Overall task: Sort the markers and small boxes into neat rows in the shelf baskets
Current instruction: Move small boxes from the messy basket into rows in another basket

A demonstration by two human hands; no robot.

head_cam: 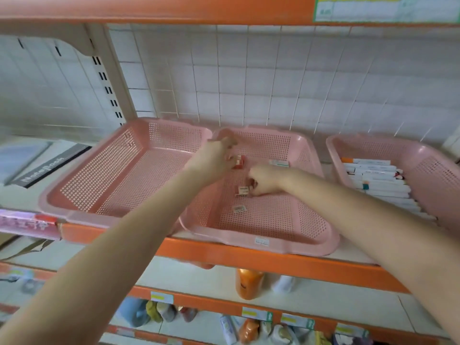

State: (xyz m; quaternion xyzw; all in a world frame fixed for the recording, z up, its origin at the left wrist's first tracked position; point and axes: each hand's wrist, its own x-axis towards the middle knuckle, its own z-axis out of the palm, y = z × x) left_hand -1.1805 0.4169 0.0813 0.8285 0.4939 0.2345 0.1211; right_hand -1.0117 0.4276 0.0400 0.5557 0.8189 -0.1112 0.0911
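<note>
Three pink mesh baskets stand on the orange shelf. In the middle basket (268, 242) my left hand (219, 155) reaches to the far left corner, fingers curled at a small red and white box (239, 162). My right hand (265, 181) pinches another small box (243, 190) near the basket's centre. A loose small box (239, 208) lies nearer the front, and a white marker (279, 163) lies at the back right. The right basket (334, 155) holds several white markers (378, 181) in a row. The left basket (74, 215) has nothing in it.
A grey notebook (47, 168) lies on the shelf left of the baskets. A white wire-grid back panel (249, 78) stands behind. Below, lower shelves carry an orange bottle (249, 282) and other small goods. An orange shelf edge (149, 8) runs overhead.
</note>
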